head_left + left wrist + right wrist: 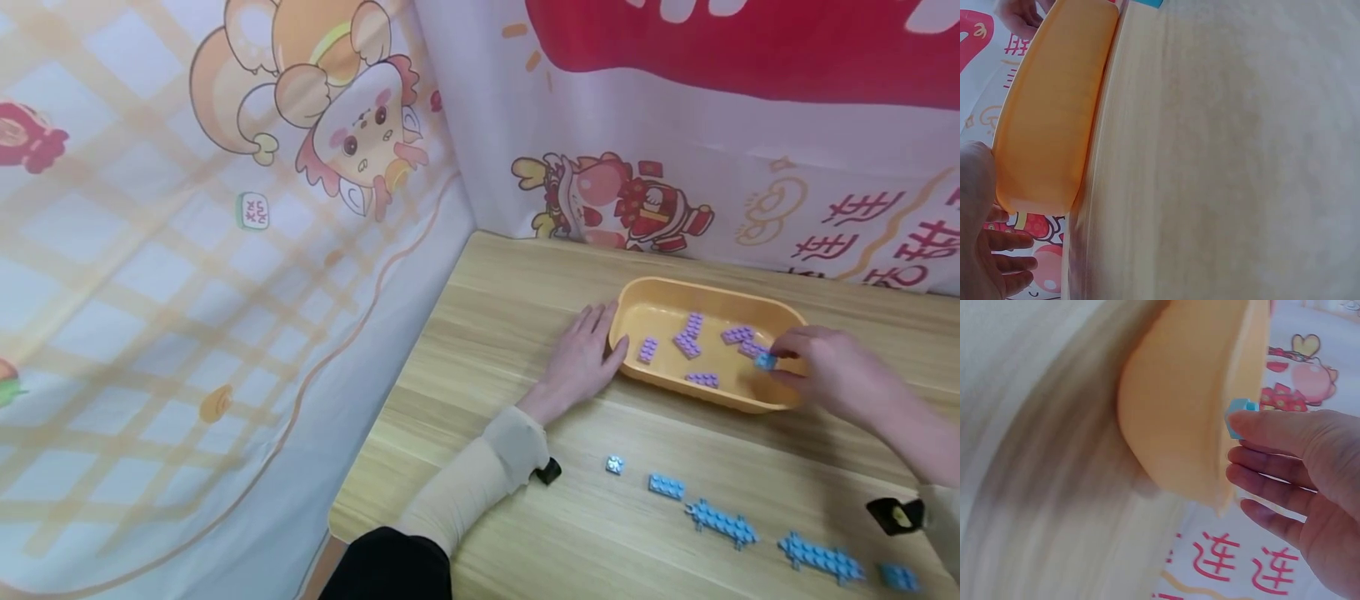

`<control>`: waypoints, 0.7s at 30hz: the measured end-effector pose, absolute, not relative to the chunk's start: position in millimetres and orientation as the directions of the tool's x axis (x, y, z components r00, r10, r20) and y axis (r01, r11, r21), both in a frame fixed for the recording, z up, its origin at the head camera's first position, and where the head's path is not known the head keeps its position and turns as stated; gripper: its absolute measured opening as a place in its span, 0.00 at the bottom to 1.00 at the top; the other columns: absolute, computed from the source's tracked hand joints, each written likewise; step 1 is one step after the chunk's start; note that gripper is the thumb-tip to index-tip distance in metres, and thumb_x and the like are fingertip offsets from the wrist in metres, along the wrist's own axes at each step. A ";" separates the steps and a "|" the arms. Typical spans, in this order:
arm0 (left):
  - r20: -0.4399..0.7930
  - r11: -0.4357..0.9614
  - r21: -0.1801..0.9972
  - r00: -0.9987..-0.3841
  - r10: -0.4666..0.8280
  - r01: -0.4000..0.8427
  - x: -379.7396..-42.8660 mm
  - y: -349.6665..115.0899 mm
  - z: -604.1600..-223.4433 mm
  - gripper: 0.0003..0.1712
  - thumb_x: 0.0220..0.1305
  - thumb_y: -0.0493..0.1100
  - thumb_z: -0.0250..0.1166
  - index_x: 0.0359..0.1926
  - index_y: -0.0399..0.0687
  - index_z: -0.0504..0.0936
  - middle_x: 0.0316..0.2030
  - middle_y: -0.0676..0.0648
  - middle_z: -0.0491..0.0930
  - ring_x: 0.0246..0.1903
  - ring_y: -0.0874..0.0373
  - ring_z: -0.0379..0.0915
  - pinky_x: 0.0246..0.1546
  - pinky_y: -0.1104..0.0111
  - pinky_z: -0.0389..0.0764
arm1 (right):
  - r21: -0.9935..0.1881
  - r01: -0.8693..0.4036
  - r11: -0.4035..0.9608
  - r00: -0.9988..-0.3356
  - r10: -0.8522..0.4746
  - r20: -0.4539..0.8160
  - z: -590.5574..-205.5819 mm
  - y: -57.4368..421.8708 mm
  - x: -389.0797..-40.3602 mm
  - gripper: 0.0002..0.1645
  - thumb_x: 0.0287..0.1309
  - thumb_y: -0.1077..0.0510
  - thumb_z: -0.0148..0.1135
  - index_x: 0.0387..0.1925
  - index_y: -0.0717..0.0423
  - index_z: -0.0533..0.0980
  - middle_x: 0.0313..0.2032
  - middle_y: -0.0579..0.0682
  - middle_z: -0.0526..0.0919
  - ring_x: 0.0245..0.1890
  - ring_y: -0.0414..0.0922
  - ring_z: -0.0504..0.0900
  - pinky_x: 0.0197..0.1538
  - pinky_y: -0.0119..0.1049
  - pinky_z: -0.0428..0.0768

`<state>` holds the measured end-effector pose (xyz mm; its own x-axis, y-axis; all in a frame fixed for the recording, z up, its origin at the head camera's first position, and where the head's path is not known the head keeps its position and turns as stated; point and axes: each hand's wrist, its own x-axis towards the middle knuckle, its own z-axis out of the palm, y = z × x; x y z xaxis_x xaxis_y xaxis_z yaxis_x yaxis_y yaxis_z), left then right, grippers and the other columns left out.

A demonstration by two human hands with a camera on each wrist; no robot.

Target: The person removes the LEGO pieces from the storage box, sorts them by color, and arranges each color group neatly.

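Observation:
My right hand pinches a small blue building block between thumb and fingers at the right end of a yellow-orange plastic basket. In the right wrist view the block shows at the thumb tip, beside the basket's rim. Several purple blocks lie scattered on the basket floor. At the basket's left end rests my left hand, its thumb by the near rim and its fingers extended along the outside. The left wrist view shows those fingers spread past the basket's end.
In front of the basket, a slanting row of blue pieces lies on the wooden table: a small block, a longer block, two joined assemblies and a block near the right sleeve. Printed cloth hangs behind and left.

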<state>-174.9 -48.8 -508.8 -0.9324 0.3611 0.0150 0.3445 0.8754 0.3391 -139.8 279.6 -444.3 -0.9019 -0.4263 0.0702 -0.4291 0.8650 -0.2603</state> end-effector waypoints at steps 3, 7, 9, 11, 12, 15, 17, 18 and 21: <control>0.010 0.877 0.337 -0.933 0.361 0.343 -174.6 -49.2 -508.3 0.42 0.88 0.65 0.42 0.90 0.53 0.48 0.87 0.43 0.58 0.88 0.49 0.53 0.91 0.58 0.54 | -0.242 -0.424 0.872 -0.905 -0.413 0.099 -438.3 281.4 -135.8 0.13 0.49 0.68 0.85 0.33 0.68 0.85 0.32 0.60 0.90 0.32 0.58 0.89 0.35 0.57 0.91; -0.002 0.877 0.345 -0.934 0.357 0.334 -173.8 -49.2 -507.5 0.42 0.88 0.64 0.43 0.91 0.54 0.47 0.88 0.43 0.58 0.88 0.49 0.52 0.91 0.58 0.54 | -0.240 -0.404 0.883 -0.915 -0.395 0.086 -433.3 283.1 -132.8 0.13 0.49 0.68 0.84 0.33 0.68 0.85 0.32 0.60 0.89 0.32 0.57 0.88 0.34 0.56 0.90; -0.007 0.879 0.345 -0.936 0.352 0.328 -173.6 -49.1 -507.3 0.42 0.88 0.64 0.44 0.91 0.54 0.47 0.88 0.44 0.57 0.88 0.49 0.52 0.91 0.58 0.54 | -0.241 -0.395 0.886 -0.918 -0.388 0.081 -432.5 283.5 -132.1 0.12 0.50 0.68 0.84 0.34 0.68 0.85 0.32 0.60 0.89 0.32 0.57 0.88 0.34 0.56 0.90; -0.007 0.880 0.347 -0.937 0.349 0.325 -173.6 -49.1 -507.3 0.42 0.88 0.64 0.44 0.91 0.54 0.47 0.88 0.44 0.58 0.88 0.49 0.52 0.91 0.58 0.54 | -0.243 -0.394 0.886 -0.919 -0.384 0.088 -432.5 284.1 -131.5 0.12 0.50 0.69 0.84 0.34 0.67 0.86 0.32 0.59 0.89 0.32 0.56 0.88 0.34 0.55 0.90; -0.007 0.880 0.347 -0.937 0.349 0.325 -173.8 -49.1 -507.5 0.42 0.88 0.64 0.44 0.91 0.55 0.47 0.88 0.44 0.58 0.88 0.49 0.52 0.91 0.58 0.55 | -0.243 -0.397 0.885 -0.918 -0.385 0.097 -432.6 284.8 -131.0 0.12 0.50 0.69 0.84 0.34 0.67 0.86 0.32 0.58 0.89 0.32 0.56 0.88 0.33 0.55 0.90; -0.004 0.880 0.348 -0.938 0.347 0.324 -174.1 -49.0 -507.9 0.42 0.88 0.64 0.44 0.91 0.55 0.47 0.88 0.44 0.58 0.88 0.49 0.53 0.90 0.58 0.55 | -0.250 -0.392 0.885 -0.920 -0.375 0.113 -431.8 288.4 -128.8 0.13 0.49 0.70 0.84 0.34 0.67 0.85 0.32 0.59 0.89 0.33 0.58 0.88 0.34 0.56 0.90; -0.001 0.880 0.345 -0.938 0.348 0.326 -174.4 -48.9 -508.4 0.42 0.88 0.64 0.44 0.91 0.55 0.47 0.87 0.44 0.58 0.88 0.49 0.53 0.90 0.57 0.55 | -0.252 -0.379 0.891 -0.925 -0.360 0.119 -430.9 292.1 -126.4 0.14 0.48 0.70 0.84 0.34 0.69 0.85 0.32 0.62 0.89 0.33 0.61 0.88 0.34 0.58 0.90; 0.000 0.880 0.344 -0.937 0.348 0.327 -174.6 -48.8 -508.6 0.42 0.88 0.64 0.44 0.91 0.55 0.47 0.87 0.44 0.58 0.88 0.49 0.53 0.90 0.57 0.55 | -0.250 -0.369 0.895 -0.929 -0.349 0.122 -430.3 294.1 -124.9 0.14 0.48 0.70 0.84 0.34 0.70 0.85 0.33 0.63 0.89 0.33 0.62 0.88 0.34 0.59 0.90; -0.001 0.883 0.332 -0.936 0.352 0.332 -174.7 -48.5 -509.2 0.42 0.88 0.65 0.42 0.91 0.55 0.47 0.87 0.44 0.59 0.88 0.49 0.53 0.90 0.58 0.55 | -0.248 -0.345 0.905 -0.937 -0.316 0.149 -429.0 301.0 -118.1 0.15 0.45 0.72 0.85 0.33 0.72 0.84 0.32 0.66 0.88 0.33 0.65 0.87 0.35 0.62 0.89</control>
